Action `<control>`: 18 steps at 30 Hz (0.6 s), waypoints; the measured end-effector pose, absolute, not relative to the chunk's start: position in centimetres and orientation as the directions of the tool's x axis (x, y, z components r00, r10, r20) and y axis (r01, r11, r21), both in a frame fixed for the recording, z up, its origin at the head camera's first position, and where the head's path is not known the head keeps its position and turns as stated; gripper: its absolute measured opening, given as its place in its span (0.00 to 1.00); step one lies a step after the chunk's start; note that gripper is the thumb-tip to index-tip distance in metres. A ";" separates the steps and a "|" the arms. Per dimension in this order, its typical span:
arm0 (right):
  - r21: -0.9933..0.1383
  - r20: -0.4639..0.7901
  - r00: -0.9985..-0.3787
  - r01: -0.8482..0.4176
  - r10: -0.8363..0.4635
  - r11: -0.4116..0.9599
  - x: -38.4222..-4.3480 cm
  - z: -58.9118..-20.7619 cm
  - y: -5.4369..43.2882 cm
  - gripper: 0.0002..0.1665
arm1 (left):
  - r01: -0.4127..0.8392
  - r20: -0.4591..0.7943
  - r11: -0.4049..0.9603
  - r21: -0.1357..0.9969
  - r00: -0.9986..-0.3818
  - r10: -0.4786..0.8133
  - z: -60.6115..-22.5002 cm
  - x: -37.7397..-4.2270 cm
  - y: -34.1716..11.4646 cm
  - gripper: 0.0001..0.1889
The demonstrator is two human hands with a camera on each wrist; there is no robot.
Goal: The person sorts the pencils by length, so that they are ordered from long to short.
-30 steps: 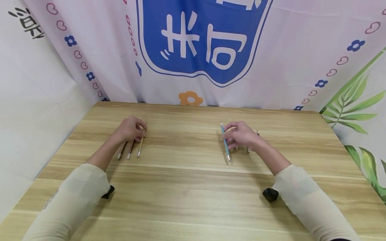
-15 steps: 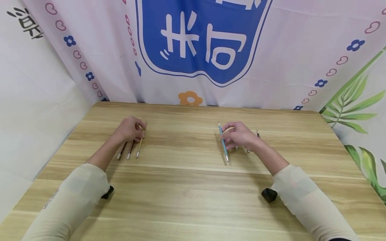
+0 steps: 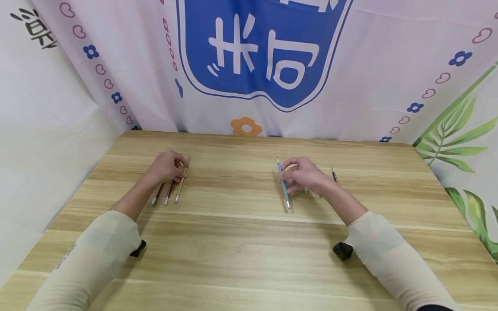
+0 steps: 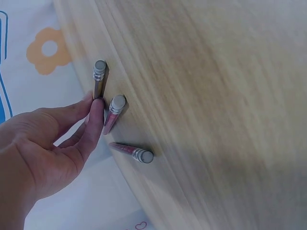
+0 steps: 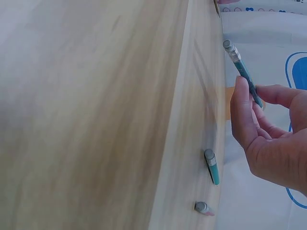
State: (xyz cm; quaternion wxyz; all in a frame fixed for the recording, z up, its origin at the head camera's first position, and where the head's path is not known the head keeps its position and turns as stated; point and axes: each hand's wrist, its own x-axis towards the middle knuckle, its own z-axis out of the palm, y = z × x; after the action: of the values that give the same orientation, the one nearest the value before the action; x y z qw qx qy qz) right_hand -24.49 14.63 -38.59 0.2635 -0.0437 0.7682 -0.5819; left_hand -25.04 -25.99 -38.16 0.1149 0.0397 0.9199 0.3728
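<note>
From where I stand, the left sleeve point(image 3: 87, 263), on the side of the table's point(image 3: 237, 272) left edge, is cream, soft and creased, ending in a gathered cuff short of the wrist. It carries 1 faint greyish patch point(image 3: 113, 233) and small dark lettering point(image 3: 64, 259) I can't read. A black block point(image 3: 138, 249) pokes out beneath. The right sleeve point(image 3: 397, 259), towards the table's right edge, matches in cream, its greyish area touched with pink; 1 rounder black lump point(image 3: 343, 251) juts from its cuff, and a black band point(image 3: 433, 307) partly shows further up. The left hand point(image 3: 167, 166) and right hand point(image 3: 301, 175) are bare.
</note>
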 end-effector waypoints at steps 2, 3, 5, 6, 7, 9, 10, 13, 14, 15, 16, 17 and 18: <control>-0.917 -0.354 -0.857 0.239 -0.375 0.319 -24.5 -38.6 14.4 0.19 | -0.005 -0.171 0.720 0.694 -0.972 0.159 -38.2 -25.1 -26.0 0.13; -0.917 -0.352 -0.857 0.236 -0.376 0.321 -24.5 -38.6 14.3 0.19 | -0.001 -0.166 0.721 0.693 -0.973 0.158 -38.2 -25.1 -26.0 0.13; -0.918 -0.349 -0.857 0.231 -0.379 0.323 -24.5 -38.6 14.1 0.19 | -0.004 -0.162 0.717 0.697 -0.975 0.152 -38.2 -25.0 -25.9 0.13; -0.918 -0.348 -0.857 0.230 -0.379 0.324 -24.4 -38.6 14.0 0.19 | -0.008 -0.163 0.715 0.699 -0.976 0.148 -38.2 -25.0 -25.9 0.13; -0.918 -0.348 -0.857 0.229 -0.380 0.324 -24.4 -38.6 13.9 0.19 | -0.012 -0.164 0.716 0.698 -0.976 0.144 -38.2 -25.0 -25.9 0.13; -0.917 -0.352 -0.856 0.233 -0.380 0.323 -24.4 -38.6 13.8 0.19 | -0.022 -0.173 0.709 0.705 -0.975 0.142 -38.1 -25.0 -25.9 0.13; -0.917 -0.354 -0.855 0.236 -0.378 0.323 -24.4 -38.6 13.7 0.19 | -0.027 -0.178 0.702 0.712 -0.974 0.144 -38.1 -25.0 -25.9 0.13; -0.915 -0.358 -0.856 0.242 -0.373 0.323 -24.4 -38.5 13.5 0.19 | -0.040 -0.192 0.694 0.719 -0.971 0.143 -38.1 -25.0 -26.0 0.13; -0.915 -0.359 -0.856 0.243 -0.371 0.323 -24.4 -38.5 13.5 0.19 | -0.044 -0.197 0.691 0.721 -0.970 0.143 -38.1 -25.0 -26.0 0.13; -0.915 -0.359 -0.856 0.244 -0.371 0.322 -24.4 -38.5 13.5 0.19 | -0.049 -0.202 0.689 0.723 -0.969 0.143 -38.0 -25.0 -26.0 0.13; -0.915 -0.359 -0.856 0.245 -0.372 0.320 -24.3 -38.5 13.4 0.19 | -0.052 -0.207 0.689 0.723 -0.968 0.144 -38.0 -25.0 -26.0 0.13; -0.916 -0.359 -0.856 0.246 -0.372 0.317 -24.3 -38.5 13.4 0.18 | -0.055 -0.212 0.693 0.719 -0.967 0.144 -37.9 -25.0 -26.0 0.13; -0.916 -0.359 -0.856 0.248 -0.372 0.314 -24.3 -38.5 13.4 0.18 | -0.057 -0.216 0.694 0.718 -0.965 0.145 -37.9 -25.1 -26.0 0.13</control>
State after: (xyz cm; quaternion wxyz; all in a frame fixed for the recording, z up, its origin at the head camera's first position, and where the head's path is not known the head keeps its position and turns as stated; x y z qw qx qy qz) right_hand -24.31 13.36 -38.47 0.2654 -0.0404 0.7659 -0.5842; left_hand -25.06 -25.97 -37.92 0.1292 0.0242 0.9111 0.3906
